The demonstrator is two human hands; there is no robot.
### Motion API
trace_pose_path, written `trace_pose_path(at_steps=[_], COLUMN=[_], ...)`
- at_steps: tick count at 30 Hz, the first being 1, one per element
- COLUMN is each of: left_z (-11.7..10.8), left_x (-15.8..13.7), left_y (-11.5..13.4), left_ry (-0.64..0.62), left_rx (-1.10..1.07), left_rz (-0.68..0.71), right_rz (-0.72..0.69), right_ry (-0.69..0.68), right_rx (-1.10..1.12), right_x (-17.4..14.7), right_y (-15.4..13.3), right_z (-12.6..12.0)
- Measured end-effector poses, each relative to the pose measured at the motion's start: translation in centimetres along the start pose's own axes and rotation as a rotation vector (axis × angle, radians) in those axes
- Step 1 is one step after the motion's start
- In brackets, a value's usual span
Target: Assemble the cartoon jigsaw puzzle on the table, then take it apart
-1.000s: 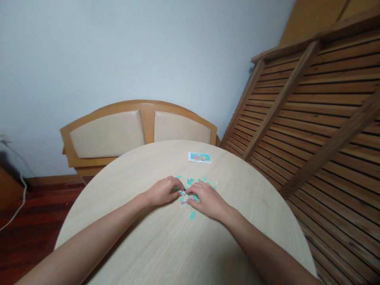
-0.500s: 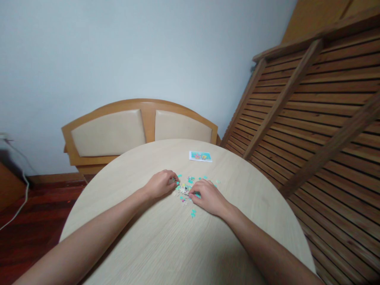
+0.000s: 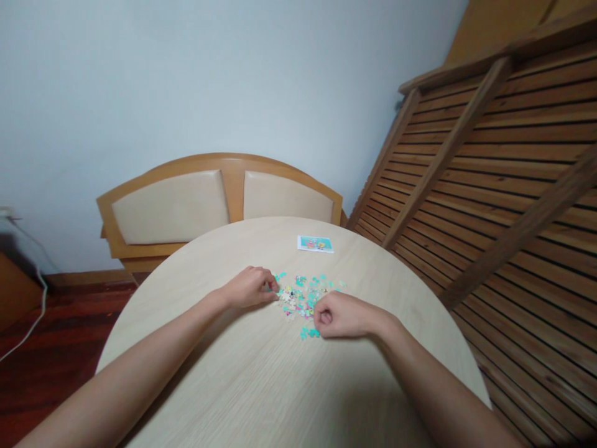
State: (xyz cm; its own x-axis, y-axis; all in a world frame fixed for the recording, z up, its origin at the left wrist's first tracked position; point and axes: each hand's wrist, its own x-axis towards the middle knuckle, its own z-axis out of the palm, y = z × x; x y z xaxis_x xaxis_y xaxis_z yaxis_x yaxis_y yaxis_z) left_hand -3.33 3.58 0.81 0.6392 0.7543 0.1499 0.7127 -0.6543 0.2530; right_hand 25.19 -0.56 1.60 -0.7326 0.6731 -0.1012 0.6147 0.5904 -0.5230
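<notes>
A loose spread of small jigsaw pieces [image 3: 291, 298], turquoise, white, pink and yellow, lies on the round wooden table [image 3: 242, 379]. My left hand [image 3: 252, 287] is at the spread's left edge, fingers curled and the tips close together; whatever they hold, if anything, is too small to make out. At the near right side, my right hand [image 3: 344, 314] is closed with its fingers bent inward. A turquoise jigsaw piece [image 3: 314, 333] shows at its fingertips, beside another turquoise piece [image 3: 304, 334] close to me.
Beyond the pieces lies a small picture card [image 3: 316, 244] with a turquoise print. A padded headboard [image 3: 236, 186] stands behind the table against the wall. On the right leans a slatted wooden frame [image 3: 466, 168]. A white cable [image 3: 43, 302] hangs at far left.
My right hand has moved right and toward me, uncovering more pieces. A second turquoise piece now shows beside the near one. My left hand has shifted slightly left.
</notes>
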Motion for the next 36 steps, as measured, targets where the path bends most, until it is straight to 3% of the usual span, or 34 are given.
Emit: trace_pose_path(at_steps=[4,10,22,29,36], left_z=[0.0,0.1,0.2,0.3,0.8], left_x=[-0.1,-0.1,-0.3,-0.4,-0.3], left_y=[0.5,0.7,0.6,0.8,1.1], left_ry=[-0.047,-0.080,-0.143,-0.188,-0.282], left_rx=[0.012,0.003,-0.164,-0.380,-0.502], left_rz=[0.029,0.050,0.030,0.001,0.075], right_rz=[0.029,-0.053,0.046,-0.068,-0.057], right_ry=[0.033,0.339,0.299,0.380,0.384], right_rx=[-0.032,-0.189,-0.185,-0.221,-0.271], right_x=[-0.1,1.0,0.3,1.1,1.9], right_y=[-0.1,0.1,2.3,1.5,0.9], right_z=[-0.2,0.3,-0.3,0.3,1.5])
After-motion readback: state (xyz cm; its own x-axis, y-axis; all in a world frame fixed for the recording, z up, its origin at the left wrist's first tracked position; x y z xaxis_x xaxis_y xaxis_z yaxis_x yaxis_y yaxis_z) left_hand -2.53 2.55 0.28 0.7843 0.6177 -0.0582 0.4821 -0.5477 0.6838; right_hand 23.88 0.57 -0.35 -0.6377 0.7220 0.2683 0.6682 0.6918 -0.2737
